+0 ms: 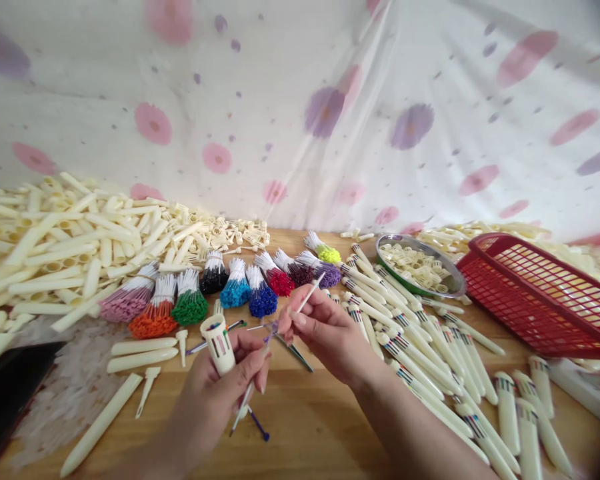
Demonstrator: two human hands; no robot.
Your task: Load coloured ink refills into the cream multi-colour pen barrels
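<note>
My left hand (220, 387) is closed round a short cream pen barrel (219, 347), slotted at its upper end, with coloured pieces showing in the slots. Its thumb and finger also pinch a thin ink refill (241, 408) with a purple end. In my right hand (325, 327) a white ink refill (310, 295) is pinched, pointing up and right. Both hands are close together above the wooden table (300, 427). Beneath them lie a blue-ended refill (258, 425) and a dark thin tool (297, 353), its kind unclear. Just beyond stand bundles of refills with coloured ends, including a blue bundle (263, 297).
Cream pen barrels (65, 247) are heaped at left, above a dark flat object (15, 393). Many assembled multicolour pens (420, 347) lie at right. Behind them are a metal bowl (453, 283) of small cream parts and a red basket (535, 293). A flowered sheet (280, 100) hangs behind.
</note>
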